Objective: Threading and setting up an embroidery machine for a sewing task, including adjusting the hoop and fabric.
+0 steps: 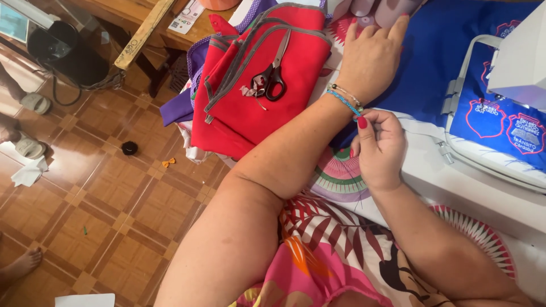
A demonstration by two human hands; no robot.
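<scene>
Left hand [372, 57]: I am resting it flat, grip spread, on the blue fabric [438, 62].
Right hand [380, 149]: I am pinching something too small to tell at the left wrist's beaded bracelet [344, 101].
Blue fabric: it is lying on the counter [455, 187], partly clamped in a white embroidery hoop [463, 96].
Scissors [273, 71]: they are lying on the red fabric pile [256, 108], well apart from both hands.

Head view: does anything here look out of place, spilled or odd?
Mostly floor litter: a small black round object, an orange scrap and crumpled white paper lie loose on the tiled floor. The scissors rest unsecured on the heaped red fabric, with thread scraps beside them.
</scene>
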